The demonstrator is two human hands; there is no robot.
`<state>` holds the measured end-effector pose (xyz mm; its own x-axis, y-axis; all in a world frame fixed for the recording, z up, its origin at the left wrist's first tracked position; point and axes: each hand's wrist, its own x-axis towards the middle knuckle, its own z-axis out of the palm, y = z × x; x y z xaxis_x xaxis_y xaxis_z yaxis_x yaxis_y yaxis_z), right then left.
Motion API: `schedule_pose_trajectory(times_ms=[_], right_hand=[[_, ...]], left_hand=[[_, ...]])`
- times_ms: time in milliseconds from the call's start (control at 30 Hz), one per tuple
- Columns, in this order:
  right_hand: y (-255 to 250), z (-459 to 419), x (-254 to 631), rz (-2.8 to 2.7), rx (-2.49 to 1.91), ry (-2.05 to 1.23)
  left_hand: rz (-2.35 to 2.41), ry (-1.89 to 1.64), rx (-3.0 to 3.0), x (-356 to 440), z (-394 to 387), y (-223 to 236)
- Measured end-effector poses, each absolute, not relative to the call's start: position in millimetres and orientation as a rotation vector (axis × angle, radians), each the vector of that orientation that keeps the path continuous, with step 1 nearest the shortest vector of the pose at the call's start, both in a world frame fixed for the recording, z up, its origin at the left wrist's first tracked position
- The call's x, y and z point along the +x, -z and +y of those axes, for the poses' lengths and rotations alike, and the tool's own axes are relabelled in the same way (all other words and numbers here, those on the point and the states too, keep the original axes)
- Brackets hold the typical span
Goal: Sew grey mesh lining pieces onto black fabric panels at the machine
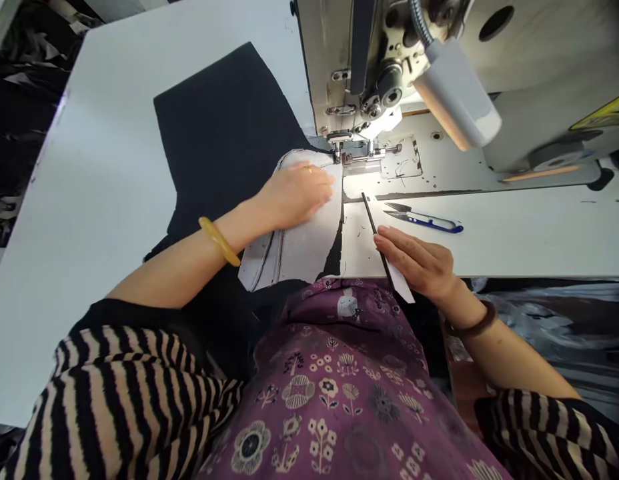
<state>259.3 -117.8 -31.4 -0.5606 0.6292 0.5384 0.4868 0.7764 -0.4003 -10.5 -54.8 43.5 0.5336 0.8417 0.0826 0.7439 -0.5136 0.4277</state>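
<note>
My left hand (299,193) rests on a white fabric piece (304,250) with dark stitched seams, its fingers bent together and slightly blurred. The piece lies over a large black fabric (219,127), and its upper right corner is at the presser foot (338,155) of a sewing machine (389,87). My right hand (417,260) is closed on a narrow white strip with a black edge (401,287), which slants from the table past the front edge. Just beyond those fingers lie blue-handled thread snips (424,221), apart from the hand.
A lamp (459,93) on a flexible neck lights the needle area. Loose thread bits lie on the white table (529,230). Clear plastic wrapping (549,320) is below the table edge at right. Dark fabric scraps (29,100) are piled at far left.
</note>
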Motion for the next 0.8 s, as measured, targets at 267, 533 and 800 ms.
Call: schedule_pose_trajectory(times_ms=[267, 533, 800], right_hand=[[17, -81, 220, -2.404, -0.692, -0.171], [22, -67, 188, -2.614, -0.477, 0.206], [21, -66, 190, -2.526, -0.472, 0.253]], left_hand=[[1.390, -0.132, 2.603, -13, -41, -21], [1.614, -0.122, 2.549, -14, -46, -23], [1.571, -0.088, 2.716, -13, -48, -18]])
